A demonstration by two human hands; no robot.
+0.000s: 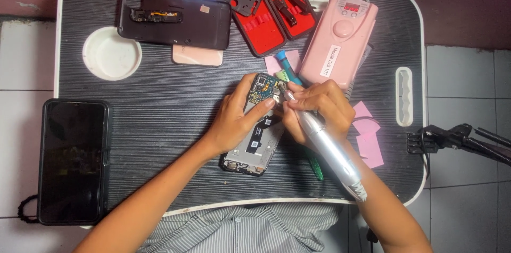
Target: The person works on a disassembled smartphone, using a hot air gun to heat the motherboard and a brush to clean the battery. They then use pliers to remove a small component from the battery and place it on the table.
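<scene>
An opened phone (pixel 254 149) with its back off lies in the middle of the black tray table (pixel 159 125), its circuit board (pixel 262 87) exposed at the top end. My left hand (pixel 237 117) rests on the phone, thumb and fingers pinching near the board. My right hand (pixel 319 106) grips a silver pen-shaped rotary drill handpiece (pixel 330 149), its tip touching the board next to my left thumb. The handpiece's tail points toward my body.
A pink drill control box (pixel 340 40) stands at the back right. An open red-lined tool case (pixel 274 11), a black phone back cover (pixel 173 19), a white cup recess (pixel 110 53), pink paper slips (pixel 370 136) and a dark phone (pixel 73 160) on the left surround the work.
</scene>
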